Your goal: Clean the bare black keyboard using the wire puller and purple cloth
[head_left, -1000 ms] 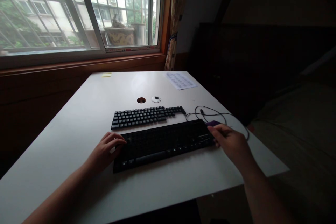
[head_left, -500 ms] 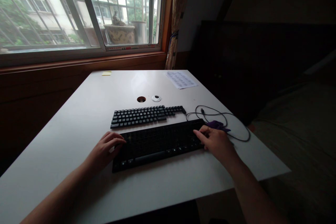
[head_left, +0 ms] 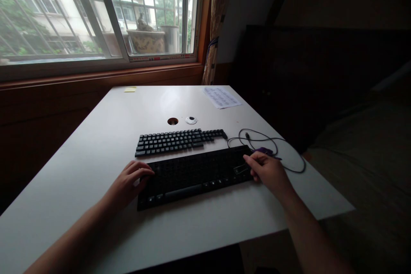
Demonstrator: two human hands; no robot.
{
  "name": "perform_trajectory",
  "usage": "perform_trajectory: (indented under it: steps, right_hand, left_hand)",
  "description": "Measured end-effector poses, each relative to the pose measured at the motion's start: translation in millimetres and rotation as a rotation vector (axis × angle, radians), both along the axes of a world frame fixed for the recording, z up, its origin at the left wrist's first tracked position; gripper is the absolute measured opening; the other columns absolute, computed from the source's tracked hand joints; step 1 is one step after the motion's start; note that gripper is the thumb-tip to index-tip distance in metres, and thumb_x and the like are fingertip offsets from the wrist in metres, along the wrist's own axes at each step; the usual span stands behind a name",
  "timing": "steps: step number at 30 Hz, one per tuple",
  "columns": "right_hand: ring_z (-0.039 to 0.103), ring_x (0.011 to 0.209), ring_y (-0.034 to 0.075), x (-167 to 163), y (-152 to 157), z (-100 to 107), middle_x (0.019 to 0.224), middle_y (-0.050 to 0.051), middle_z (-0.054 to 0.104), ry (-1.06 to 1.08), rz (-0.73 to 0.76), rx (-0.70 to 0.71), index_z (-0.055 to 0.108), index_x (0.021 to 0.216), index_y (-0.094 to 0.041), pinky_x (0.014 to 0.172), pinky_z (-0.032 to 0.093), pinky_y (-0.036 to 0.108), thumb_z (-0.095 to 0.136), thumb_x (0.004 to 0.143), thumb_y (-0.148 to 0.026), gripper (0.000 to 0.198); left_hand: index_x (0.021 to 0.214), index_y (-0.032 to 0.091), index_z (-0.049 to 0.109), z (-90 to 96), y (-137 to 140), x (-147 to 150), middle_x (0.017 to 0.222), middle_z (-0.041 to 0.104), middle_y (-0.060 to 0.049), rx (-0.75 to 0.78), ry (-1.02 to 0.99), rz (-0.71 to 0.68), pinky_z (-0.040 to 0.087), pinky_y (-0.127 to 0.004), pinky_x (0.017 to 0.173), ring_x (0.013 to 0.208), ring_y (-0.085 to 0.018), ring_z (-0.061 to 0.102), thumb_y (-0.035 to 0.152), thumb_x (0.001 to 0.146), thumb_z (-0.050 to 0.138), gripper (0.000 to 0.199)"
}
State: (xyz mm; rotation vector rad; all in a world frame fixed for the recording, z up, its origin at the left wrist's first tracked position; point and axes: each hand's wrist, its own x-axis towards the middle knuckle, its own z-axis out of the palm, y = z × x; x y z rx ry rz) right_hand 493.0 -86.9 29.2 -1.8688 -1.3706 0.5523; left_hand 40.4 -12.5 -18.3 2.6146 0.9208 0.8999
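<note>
A black keyboard [head_left: 192,175] lies at a slant on the white desk, most of its keycaps off. Along its front edge a few keys and the space bar are still seated. My left hand [head_left: 133,176] grips the keyboard's left end, fingers on top. Over the right end, my right hand [head_left: 265,168] is closed, and a thin wire keycap puller [head_left: 240,169] sticks out of it leftward above the board. Behind the keyboard, loose black keycaps [head_left: 170,141] lie in rows like a keyboard layout. Whether the puller grips a key is too dark to tell.
A black USB cable [head_left: 276,139] loops at the right, beside a purple cloth [head_left: 263,151] partly behind my right hand. Printed sheets [head_left: 221,96] and a yellow sticky note [head_left: 130,89] lie at the desk's far end. A cable hole [head_left: 172,121] and its white ring cover [head_left: 191,120] are mid-desk.
My right hand has shifted slightly right, and the wire of the keycap puller now shows over the keyboard's right end. My left hand and the keyboard have stayed in place.
</note>
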Motion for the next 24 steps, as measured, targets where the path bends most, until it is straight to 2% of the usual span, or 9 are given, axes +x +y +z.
perform_trajectory:
  steps: [4,8,11,14,19,24]
  right_hand:
    - [0.056,0.04,0.012,-11.0,3.1,12.4,0.051,-0.002,0.059,0.067,0.007,0.057,0.06,0.069,-0.02,0.042,0.044,0.021,0.064,0.084,-0.058,0.041]
    - [0.051,0.037,0.01,-29.6,18.2,13.3,0.049,-0.004,0.056,0.332,0.064,0.072,0.06,0.072,-0.02,0.037,0.04,0.02,0.069,0.079,-0.057,0.039]
    - [0.048,0.035,0.009,-55.7,30.9,10.0,0.047,-0.006,0.055,0.55,0.13,0.057,0.06,0.073,-0.02,0.034,0.036,0.019,0.072,0.076,-0.057,0.04]
    - [0.048,0.035,0.008,-86.2,43.0,8.1,0.047,-0.006,0.055,0.692,0.193,0.036,0.061,0.075,-0.02,0.034,0.036,0.018,0.073,0.075,-0.057,0.04]
    - [0.05,0.038,0.008,-124.6,59.5,6.2,0.05,-0.005,0.058,0.828,0.284,0.032,0.062,0.077,-0.018,0.036,0.037,0.017,0.069,0.078,-0.057,0.039]
    - [0.05,0.038,0.007,-140.2,64.3,-3.1,0.052,-0.005,0.058,0.935,0.298,0.032,0.063,0.08,-0.018,0.038,0.037,0.017,0.069,0.08,-0.055,0.037]
  left_hand:
    - [0.107,0.022,0.065,7.2,-3.9,5.1,0.105,0.063,-0.008,-0.006,-0.045,0.024,0.051,-0.036,0.086,0.099,-0.02,0.058,0.012,0.093,0.057,0.019]
    - [0.107,0.022,0.066,27.1,-10.7,22.1,0.105,0.064,-0.008,-0.068,-0.042,-0.017,0.051,-0.035,0.084,0.098,-0.021,0.058,0.015,0.094,0.057,0.017]
    - [0.109,0.022,0.066,45.5,-13.9,45.3,0.104,0.064,-0.008,-0.206,-0.083,-0.031,0.053,-0.033,0.082,0.094,-0.019,0.061,0.017,0.094,0.056,0.019]
    - [0.111,0.021,0.064,55.5,-11.7,73.1,0.105,0.063,-0.008,-0.436,-0.197,-0.088,0.056,-0.03,0.077,0.091,-0.018,0.064,0.023,0.092,0.06,0.019]
    - [0.118,0.02,0.058,47.6,-4.2,106.5,0.111,0.063,-0.008,-0.774,-0.489,-0.143,0.056,-0.033,0.084,0.099,-0.019,0.066,0.023,0.083,0.072,0.039]
    - [0.11,0.019,0.054,33.8,-4.8,111.0,0.093,0.067,-0.004,-0.881,-0.635,-0.089,0.052,-0.027,0.071,0.084,-0.016,0.066,0.026,0.083,0.074,0.035]
